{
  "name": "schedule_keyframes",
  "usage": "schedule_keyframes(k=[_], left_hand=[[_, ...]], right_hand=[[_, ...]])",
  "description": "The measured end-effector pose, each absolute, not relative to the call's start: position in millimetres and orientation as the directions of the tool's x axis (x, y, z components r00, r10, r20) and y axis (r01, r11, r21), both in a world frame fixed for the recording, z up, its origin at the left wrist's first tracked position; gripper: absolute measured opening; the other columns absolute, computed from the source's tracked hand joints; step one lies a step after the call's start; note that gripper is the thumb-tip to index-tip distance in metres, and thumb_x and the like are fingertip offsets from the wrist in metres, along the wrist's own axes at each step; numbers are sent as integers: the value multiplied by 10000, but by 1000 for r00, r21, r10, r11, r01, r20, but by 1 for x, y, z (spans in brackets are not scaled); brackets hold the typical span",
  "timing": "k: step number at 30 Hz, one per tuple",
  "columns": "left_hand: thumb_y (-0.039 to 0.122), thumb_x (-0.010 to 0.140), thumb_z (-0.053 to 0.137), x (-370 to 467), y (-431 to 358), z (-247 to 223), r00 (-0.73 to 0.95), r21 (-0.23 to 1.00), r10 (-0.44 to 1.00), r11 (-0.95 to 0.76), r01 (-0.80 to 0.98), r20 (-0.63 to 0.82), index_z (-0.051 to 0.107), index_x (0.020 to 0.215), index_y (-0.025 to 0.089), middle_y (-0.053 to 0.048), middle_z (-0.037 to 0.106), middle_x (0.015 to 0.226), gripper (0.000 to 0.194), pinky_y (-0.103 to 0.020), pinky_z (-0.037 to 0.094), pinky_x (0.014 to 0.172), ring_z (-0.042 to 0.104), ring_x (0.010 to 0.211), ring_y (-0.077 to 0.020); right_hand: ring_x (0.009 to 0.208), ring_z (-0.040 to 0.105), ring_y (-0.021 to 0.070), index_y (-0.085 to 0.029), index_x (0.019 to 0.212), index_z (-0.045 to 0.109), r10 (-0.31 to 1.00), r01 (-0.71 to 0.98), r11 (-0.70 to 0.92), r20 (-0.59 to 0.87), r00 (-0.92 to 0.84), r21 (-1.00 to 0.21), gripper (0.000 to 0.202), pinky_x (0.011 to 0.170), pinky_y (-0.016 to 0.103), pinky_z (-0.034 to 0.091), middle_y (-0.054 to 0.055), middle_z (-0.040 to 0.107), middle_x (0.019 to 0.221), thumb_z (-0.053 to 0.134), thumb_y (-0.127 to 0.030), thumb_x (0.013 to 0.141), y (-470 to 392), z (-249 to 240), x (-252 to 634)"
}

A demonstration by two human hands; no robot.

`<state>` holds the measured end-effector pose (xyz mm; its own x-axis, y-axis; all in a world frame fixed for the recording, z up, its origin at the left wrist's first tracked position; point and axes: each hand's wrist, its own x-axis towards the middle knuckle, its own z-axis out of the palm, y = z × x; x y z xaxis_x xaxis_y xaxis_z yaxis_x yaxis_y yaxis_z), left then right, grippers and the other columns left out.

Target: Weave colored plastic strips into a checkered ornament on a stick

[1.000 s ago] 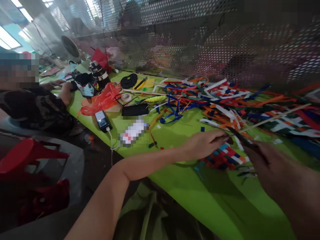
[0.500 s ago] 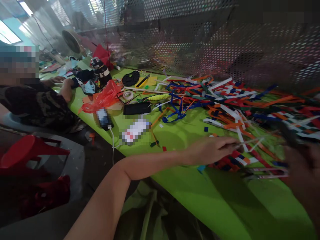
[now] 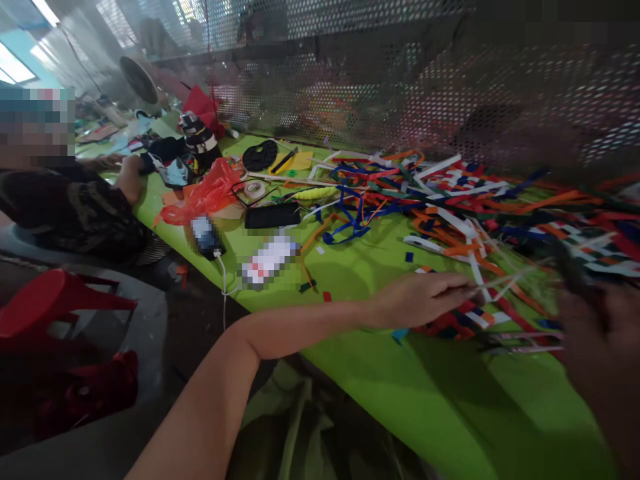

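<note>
Left grip (image 3: 429, 298) pinches a pale strip (image 3: 515, 277) stretching toward the right grip (image 3: 603, 313), seemingly clasping a dark tool (image 3: 573, 270).

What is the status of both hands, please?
Left hand pinching thin pale strip. Right hand holding blurred dark tool. Woven piece partly hidden by left hand; snips lying close by.
</note>
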<state>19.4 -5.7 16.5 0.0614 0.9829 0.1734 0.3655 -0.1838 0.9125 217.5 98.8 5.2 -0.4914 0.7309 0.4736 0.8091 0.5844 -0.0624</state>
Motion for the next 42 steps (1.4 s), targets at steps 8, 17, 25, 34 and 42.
schedule_keyframes(k=[8,17,25,34,42], left_hand=[[248,945,399,21,1,3,-119,949,971,-170,265,207,630,917,183,-66,670,981,241,-283,442,867,592,920,-169],[383,904,486,33,-16,8,-41,1000,999,-14,12,15,604,861,171,66,353,547,246,-220,248,483,300,484,-78],[419,860,566,31,-10,4,-94,975,990,88,-204,-109,558,796,167,89,302,476,260,-207,179,415,240,405,-59],[495,887,513,34,-16,4,-33,989,998,43,-143,-48,606,872,152,86,311,486,355,-203,192,433,253,433,-63],[393,862,599,32,-13,-4,-83,985,989,110,-132,-121,589,798,162,74,332,522,240,-191,201,418,264,436,-54]], right_hand=[[750,664,234,-216,1033,683,682,708,696,421,-598,-123,443,529,303,407,103,736,983,331,-473,954,61,14,192],[760,622,229,-164,1018,646,809,815,516,462,-363,-263,359,601,294,378,117,695,913,364,-377,958,84,30,226],[697,609,186,-233,1024,650,731,704,673,350,-586,-226,359,564,275,356,76,697,934,339,-407,983,64,20,206],[466,444,100,-196,1052,586,911,378,353,221,-348,-856,371,465,237,342,-9,566,714,423,-498,912,94,31,233],[662,571,185,-200,1007,634,836,766,513,426,-345,-387,306,559,270,329,71,679,841,393,-377,941,79,36,228]])
